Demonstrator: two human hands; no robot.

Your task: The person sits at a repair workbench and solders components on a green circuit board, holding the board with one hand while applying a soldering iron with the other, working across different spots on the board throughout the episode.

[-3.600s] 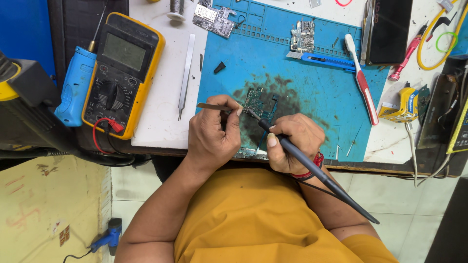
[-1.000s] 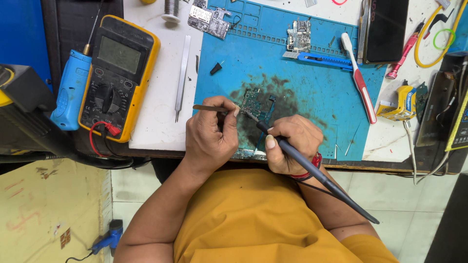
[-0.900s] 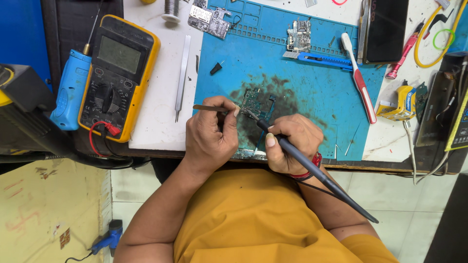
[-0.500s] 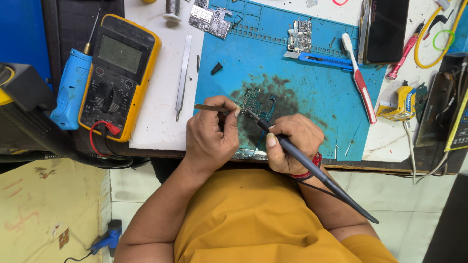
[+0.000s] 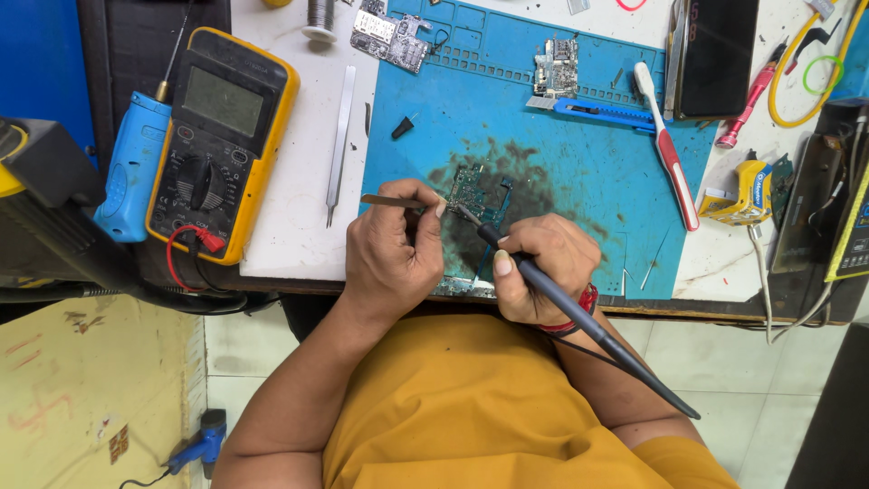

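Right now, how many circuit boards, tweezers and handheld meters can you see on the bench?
Green circuit boards: 3 (under the hands, top middle, top right on blue mat)
Steel tweezers: 2 (in left hand, loose on white surface)
Yellow-cased multimeter: 1
Total: 6

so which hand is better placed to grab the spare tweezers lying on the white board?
Left, probably. The left hand sits nearer the spare tweezers, though it already grips tweezers. The right hand holds the soldering iron on the circuit board.
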